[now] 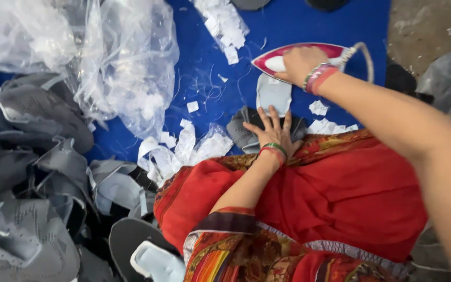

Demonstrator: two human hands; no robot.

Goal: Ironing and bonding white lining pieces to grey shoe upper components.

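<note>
While the right hand (pixel 299 62) grips the red iron (pixel 288 58) far on the blue cloth (pixel 288 21), the left hand (pixel 273 131), fingers (pixel 263 119) spread, holds the grey shoe piece (pixel 244 134) flat, ready for pressing next.

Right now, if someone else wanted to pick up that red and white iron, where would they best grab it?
By the handle along the top of the iron, coming down from above. It lies sole-down on the blue cloth, so the handle faces up, just where the right hand grips it now. The pointed tip aims left and the cord leaves on the right, so keep clear of that end.
</note>
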